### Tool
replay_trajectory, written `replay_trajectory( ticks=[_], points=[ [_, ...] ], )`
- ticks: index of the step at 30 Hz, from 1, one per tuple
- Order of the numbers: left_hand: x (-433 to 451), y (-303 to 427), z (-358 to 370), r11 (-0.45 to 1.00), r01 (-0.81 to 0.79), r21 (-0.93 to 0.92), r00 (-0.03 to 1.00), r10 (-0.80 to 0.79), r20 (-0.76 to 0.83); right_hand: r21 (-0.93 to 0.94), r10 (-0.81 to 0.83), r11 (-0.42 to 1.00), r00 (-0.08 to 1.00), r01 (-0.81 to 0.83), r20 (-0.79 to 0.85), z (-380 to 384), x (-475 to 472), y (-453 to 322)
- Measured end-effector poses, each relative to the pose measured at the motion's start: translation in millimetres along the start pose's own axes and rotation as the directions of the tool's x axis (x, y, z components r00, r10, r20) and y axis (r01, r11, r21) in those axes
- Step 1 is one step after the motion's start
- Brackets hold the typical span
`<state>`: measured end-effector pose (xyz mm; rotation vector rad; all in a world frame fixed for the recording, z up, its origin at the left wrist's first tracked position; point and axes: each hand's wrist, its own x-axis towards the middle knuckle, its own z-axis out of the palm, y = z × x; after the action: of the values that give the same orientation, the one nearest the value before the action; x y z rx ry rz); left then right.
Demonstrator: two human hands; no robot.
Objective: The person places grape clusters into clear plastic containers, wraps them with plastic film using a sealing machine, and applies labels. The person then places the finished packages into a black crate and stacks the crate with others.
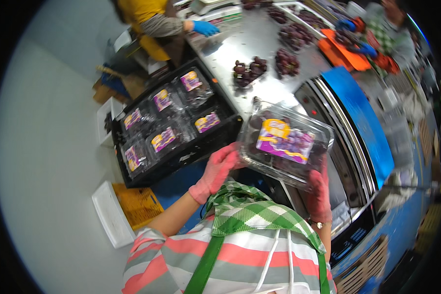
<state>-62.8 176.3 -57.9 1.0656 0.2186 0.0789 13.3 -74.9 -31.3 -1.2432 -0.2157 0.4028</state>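
A clear plastic clamshell box of dark grapes, with a purple and yellow label on its lid, is held between my two hands. My left hand, in a pink glove, grips its left edge. My right hand, gloved alike, holds its lower right side. To the left, a black crate holds several similar labelled grape boxes. A grape bunch lies on the metal table beyond the held box.
Right of me stands a machine with a blue cover. Two gloved co-workers stand across the table, one by an orange tray. More grape bunches lie there. A white foam lid and yellow crate are low at left.
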Motion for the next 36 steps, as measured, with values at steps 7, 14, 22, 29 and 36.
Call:
replay_trajectory(
  ticks=[7, 14, 22, 29, 36],
  points=[
    [-5.0, -21.1, -137.1, 0.993, 0.032, -0.115, 0.878, -0.083, -0.471, -0.305, 0.496, 0.855, 0.833, -0.419, 0.244, 116.2, 159.1, 70.5],
    [37.8, -23.0, -205.7, 0.936, 0.325, -0.138, 0.813, -0.351, -0.465, -0.585, 0.562, 0.747, 0.770, -0.315, 0.304, 163.5, 266.1, 134.4],
    [25.3, -27.6, -185.6, 0.936, 0.350, -0.029, 0.855, -0.332, -0.399, -0.946, 0.461, 0.138, 0.827, 0.292, 0.323, 193.2, 290.7, 144.9],
    [-22.7, -39.6, -174.3, 0.943, 0.330, -0.043, 0.816, -0.308, -0.489, -0.624, 0.418, -0.492, 0.793, 0.608, 0.443, 193.0, 272.0, 208.7],
    [-54.8, -22.7, -215.1, 0.987, 0.155, 0.051, 0.781, -0.091, -0.617, -0.753, 0.258, -0.230, 0.785, 0.616, 0.563, 197.2, 277.9, 223.7]
  ],
)
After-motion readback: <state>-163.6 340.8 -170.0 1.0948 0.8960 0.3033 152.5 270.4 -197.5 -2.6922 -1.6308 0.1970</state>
